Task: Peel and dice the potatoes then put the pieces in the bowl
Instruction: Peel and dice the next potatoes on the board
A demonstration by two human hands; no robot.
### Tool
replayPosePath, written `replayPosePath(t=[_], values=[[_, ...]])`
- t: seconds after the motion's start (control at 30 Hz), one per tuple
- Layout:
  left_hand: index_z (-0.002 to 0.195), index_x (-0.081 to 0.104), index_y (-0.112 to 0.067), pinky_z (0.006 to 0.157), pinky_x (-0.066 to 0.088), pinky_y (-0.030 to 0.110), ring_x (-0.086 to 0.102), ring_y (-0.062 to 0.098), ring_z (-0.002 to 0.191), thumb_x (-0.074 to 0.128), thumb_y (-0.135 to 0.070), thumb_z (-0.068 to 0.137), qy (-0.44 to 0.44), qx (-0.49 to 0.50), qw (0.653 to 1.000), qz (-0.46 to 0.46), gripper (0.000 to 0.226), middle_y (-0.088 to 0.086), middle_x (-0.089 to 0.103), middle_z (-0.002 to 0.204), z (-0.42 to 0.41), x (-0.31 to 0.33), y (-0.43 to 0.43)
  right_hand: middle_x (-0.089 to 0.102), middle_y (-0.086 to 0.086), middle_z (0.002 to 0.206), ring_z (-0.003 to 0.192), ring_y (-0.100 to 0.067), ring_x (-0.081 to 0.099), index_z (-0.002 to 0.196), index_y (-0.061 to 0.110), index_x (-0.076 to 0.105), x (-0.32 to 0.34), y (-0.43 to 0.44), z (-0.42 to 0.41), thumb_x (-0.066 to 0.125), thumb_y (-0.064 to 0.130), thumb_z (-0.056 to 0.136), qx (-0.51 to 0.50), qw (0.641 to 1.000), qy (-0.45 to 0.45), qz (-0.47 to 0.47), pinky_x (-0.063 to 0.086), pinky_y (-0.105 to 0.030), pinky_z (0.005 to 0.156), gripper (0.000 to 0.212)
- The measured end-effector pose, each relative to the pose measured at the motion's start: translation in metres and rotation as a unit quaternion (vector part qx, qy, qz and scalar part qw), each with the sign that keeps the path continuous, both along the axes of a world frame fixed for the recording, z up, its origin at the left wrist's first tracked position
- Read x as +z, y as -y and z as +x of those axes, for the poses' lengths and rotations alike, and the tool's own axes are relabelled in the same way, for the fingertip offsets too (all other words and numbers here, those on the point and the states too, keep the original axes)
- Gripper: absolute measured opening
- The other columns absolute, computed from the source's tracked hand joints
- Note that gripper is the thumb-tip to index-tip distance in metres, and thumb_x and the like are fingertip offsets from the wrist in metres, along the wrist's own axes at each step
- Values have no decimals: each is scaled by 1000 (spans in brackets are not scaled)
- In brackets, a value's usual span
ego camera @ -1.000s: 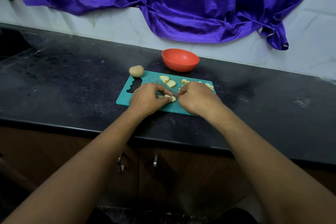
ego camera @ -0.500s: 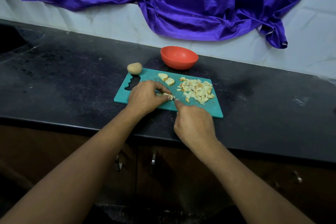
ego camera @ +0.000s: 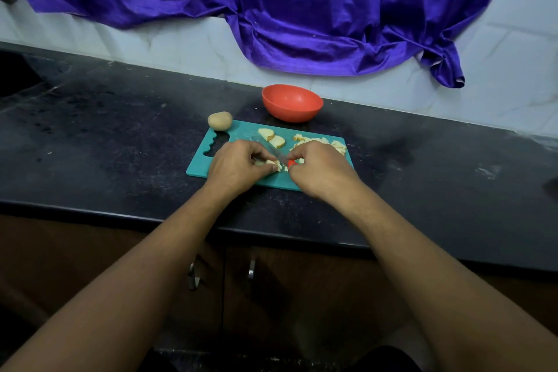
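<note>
- One potato slice [ego camera: 270, 164] mid-dice near the front edge of the cutting board [ego camera: 197, 167], pinched down by the curled fingertips of the left hand [ego camera: 235, 164].
- Right hand [ego camera: 320, 170] wrapped round the red handle of the knife [ego camera: 279, 156], blade angled across the slice.
- Probably light, firm and wet-slick; best pinned flat side down, fingertips tucked back from the blade.
- Two more slices [ego camera: 271, 138] toward the far edge; diced pile [ego camera: 336, 143] by the far right corner, partly hidden.
- Whole potato [ego camera: 220, 121] just off the far left corner; red bowl [ego camera: 292, 103] beyond the far edge, no pieces visible inside.
</note>
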State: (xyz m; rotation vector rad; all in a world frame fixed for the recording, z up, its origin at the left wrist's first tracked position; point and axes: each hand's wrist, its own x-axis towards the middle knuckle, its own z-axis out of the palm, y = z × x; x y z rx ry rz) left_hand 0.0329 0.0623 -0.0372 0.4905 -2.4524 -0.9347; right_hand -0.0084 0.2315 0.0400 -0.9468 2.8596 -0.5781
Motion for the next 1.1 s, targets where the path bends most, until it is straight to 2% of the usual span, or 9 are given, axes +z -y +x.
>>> replayPosePath(t=[0.1,0.23,0.33,0.47,0.57,0.7,0.83,1.03,1.1], values=[[84,78,-40,82,57,35,66,1,81,85,-38,79,-2,2,1000,5,8,-23,69,74,1,1,1,64,0,109,92,-18,55,123,26,73,5,6,4,59,25,98,6,1000,-4,24,52,-33,81,29],[89,80,-35,86,56,31,66,-1,85,85,-38,80,-6,-5,1000,-1,10,-25,68,76,0,1,1,67,-3,117,91,-19,53,126,23,70,3,11,8,60,24,96,3,998,-30,47,50,-34,79,32],[90,80,-34,88,56,31,66,-1,87,86,-38,79,-13,-8,1000,0,13,-21,74,86,0,0,2,65,-2,112,90,-20,53,133,26,65,-12,6,16,60,27,97,-1,997,-48,61,45,-35,74,36],[91,81,-31,90,56,32,66,-3,89,86,-36,80,-15,-7,1000,-4,13,-20,76,90,-1,-2,3,62,-3,105,95,-22,60,155,28,41,-43,-7,32,51,29,104,32,989,-116,87,51,-38,75,53],[94,82,-32,91,56,31,66,-2,90,84,-36,81,-15,-2,1000,-12,13,-19,76,92,1,-3,4,57,-2,97,94,-22,60,160,28,31,-50,-6,31,50,30,105,47,983,-144,105,47,-37,70,58],[101,81,-34,91,56,33,66,-1,95,79,-36,87,-9,-10,1000,-8,14,-19,76,98,5,-3,3,65,2,103,90,-17,61,151,37,49,-50,-13,18,51,34,104,4,997,-82,13,56,-39,76,47],[99,81,-31,88,56,30,65,0,93,80,-32,88,-21,0,1000,-3,12,-18,76,96,10,-3,2,69,3,106,82,-15,62,143,36,59,-40,-14,4,56,32,102,-28,999,13,-35,46,-32,64,41],[86,79,-27,84,55,26,66,-1,86,84,-28,83,-40,9,999,15,6,-16,75,86,11,-3,3,66,2,132,104,-22,65,138,35,64,-12,-2,8,58,25,96,-12,999,-15,-29,56,-38,82,43],[83,79,-26,83,56,26,67,-1,85,84,-28,83,-41,11,999,18,6,-16,74,84,11,-3,3,66,2,131,105,-21,62,135,34,65,-7,5,12,59,24,96,-1,1000,-26,-9,53,-36,80,41]])
